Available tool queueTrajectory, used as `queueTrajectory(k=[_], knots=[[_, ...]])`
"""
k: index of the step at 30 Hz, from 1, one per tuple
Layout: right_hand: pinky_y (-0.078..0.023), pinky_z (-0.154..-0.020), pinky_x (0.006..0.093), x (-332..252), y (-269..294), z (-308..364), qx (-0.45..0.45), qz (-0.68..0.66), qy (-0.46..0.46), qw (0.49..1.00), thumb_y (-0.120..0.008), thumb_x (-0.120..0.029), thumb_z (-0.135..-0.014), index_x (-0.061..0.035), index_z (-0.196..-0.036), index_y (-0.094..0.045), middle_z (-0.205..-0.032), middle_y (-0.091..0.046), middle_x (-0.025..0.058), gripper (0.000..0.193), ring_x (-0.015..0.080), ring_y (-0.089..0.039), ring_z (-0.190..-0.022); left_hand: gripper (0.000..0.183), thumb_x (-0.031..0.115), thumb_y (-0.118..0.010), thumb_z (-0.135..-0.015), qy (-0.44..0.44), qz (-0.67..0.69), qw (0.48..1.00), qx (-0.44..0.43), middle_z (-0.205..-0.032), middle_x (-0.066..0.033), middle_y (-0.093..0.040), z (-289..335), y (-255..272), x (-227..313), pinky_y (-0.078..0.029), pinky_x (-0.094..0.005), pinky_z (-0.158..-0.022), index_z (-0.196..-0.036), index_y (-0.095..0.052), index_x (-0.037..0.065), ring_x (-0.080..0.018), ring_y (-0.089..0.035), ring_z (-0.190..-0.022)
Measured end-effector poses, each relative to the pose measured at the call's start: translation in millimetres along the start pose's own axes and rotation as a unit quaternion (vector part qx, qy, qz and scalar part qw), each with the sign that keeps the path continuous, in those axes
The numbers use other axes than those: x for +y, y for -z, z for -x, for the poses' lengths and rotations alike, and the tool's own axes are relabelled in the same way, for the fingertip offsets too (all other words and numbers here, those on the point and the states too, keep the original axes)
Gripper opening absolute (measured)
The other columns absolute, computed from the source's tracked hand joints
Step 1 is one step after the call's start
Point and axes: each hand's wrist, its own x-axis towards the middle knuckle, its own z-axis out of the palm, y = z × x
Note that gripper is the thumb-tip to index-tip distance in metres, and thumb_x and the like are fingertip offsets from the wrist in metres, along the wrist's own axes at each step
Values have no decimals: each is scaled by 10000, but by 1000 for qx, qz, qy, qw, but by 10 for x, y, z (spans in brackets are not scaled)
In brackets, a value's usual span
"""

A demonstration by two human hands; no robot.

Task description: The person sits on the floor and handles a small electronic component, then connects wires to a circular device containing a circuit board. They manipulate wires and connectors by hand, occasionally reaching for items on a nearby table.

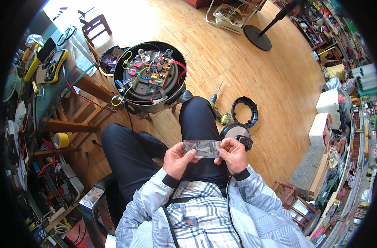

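A small clear plastic bag (201,149) is stretched between my two hands above my lap; something small and dark seems to lie inside, too small to name. My left hand (177,160) pinches its left end between thumb and fingers. At the right end, my right hand (233,155) grips it the same way. Beyond my knees stands an upturned round cooker body (181,84), its underside exposed. Inside it sit a brown circuit board (160,74) and several coloured wires.
On the floor right of my knee lie a power screwdriver (213,100), a black ring (254,112) and a round lid-like part (237,131). A glass-topped table (75,78) holding a yellow multimeter (56,66) stands left. Crowded shelves (358,136) line the right side.
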Motion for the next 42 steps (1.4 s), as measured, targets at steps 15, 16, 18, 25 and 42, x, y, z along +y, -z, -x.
queueTrajectory(k=[15, 16, 18, 25, 42], knots=[[-640, -687, 257, -25, 53, 0, -1, -11, -83, 996, -733, -89, -1088, 15, -1264, -740, -1017, -802, 77, 204, 134, -756, -744, 184, 74, -727, -1084, -33, 4, 999, 13, -1115, -124, -816, 17, 9, -90, -661, -315, -819, -1236, -696, -25, -176, -793, -919], [-633, -695, 253, -30, 52, 5, -7, -12, -83, 996, -728, -96, -1092, 10, -1264, -741, -1019, -799, 71, 202, 128, -748, -750, 184, 75, -725, -1085, -35, -4, 999, 15, -1116, -124, -815, 15, 14, -94, -661, -315, -819, -1235, -694, -26, -176, -793, -918], [-606, -691, 242, -41, 48, 2, -19, -1, -76, 997, -718, -111, -1104, -1, -1262, -744, -1003, -793, 61, 195, 117, -735, -759, 186, 80, -723, -1087, -37, -13, 999, 17, -1117, -124, -814, 17, 22, -99, -661, -315, -818, -1234, -692, -28, -175, -792, -917], [-455, -531, 221, -194, 55, 35, -52, 49, -105, 992, -653, -152, -1149, -15, -1264, -732, -881, -769, 75, 196, 102, -688, -683, 201, 84, -737, -1081, -21, -20, 999, 15, -1107, -131, -812, 40, 18, -68, -663, -325, -816, -1239, -696, -33, -182, -791, -905], [-468, -545, 231, -226, 7, 12, -61, 18, -167, 984, -803, -82, -1037, 6, -1149, -697, -881, -719, 41, 177, 98, -661, -662, 191, 86, -728, -1084, -25, -29, 999, -7, -1094, -98, -802, 21, 34, -134, -651, -310, -828, -1233, -690, -26, -162, -779, -926]])
